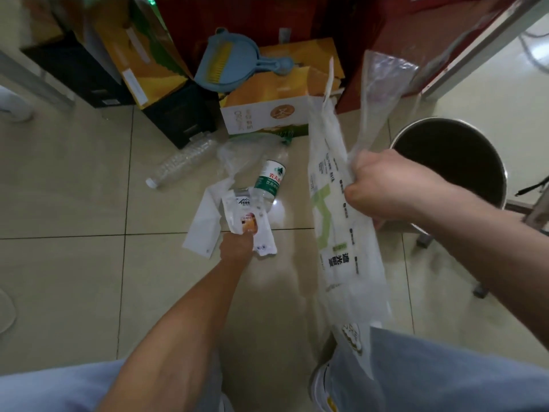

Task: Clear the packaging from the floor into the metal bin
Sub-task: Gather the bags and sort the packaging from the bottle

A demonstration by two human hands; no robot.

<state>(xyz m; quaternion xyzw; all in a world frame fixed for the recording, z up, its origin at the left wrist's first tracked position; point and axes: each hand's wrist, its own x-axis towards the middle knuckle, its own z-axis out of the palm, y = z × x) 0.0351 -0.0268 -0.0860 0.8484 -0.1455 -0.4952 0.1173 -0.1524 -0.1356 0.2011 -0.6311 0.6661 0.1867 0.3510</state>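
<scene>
Right hand (383, 188) clenched into a fist, fingers (361, 166) wrapped tight around the gathered middle of a long white printed plastic bag (335, 242) and a clear film bag (383, 93), both lifted off the floor just beside the metal bin (451, 162) and to its near-left edge, probably bunched together so as to go in with one drop. Limp, thin, crinkled stuff, the white bag hanging down past the knee and flaring up above the fist, green blocks and dark lettering on it; the clear film almost glassy, standing up in a loose cone. Left hand (237, 246) low, well to the left of the bin, fingers closed on the near end of a small glossy snack wrapper (249, 224), white with a red and orange picture, seemingly mid-pick with the far end resting on or just above the tiles; cannot tell which. Just beside it, away from the bin, a flat white paper sleeve (203, 224) lying on the floor. Touching or overlapping the wrapper's far end, a clear water bottle with a green label (269, 182), on its side. Farther left of the bin, a ribbed, crushed clear bottle (181, 166) with a white cap, also lying flat, and a scrap of crumpled clear film (237, 156) between the two bottles. Bin itself round, dull steel, dark inside, contents not visible. Beyond, left of the bin, an orange and white cardboard box (267, 105) carrying a blue plastic dustpan with a yellow brush (222, 60). Floor (74, 203) of pale glossy tile, slippery for thin film.
</scene>
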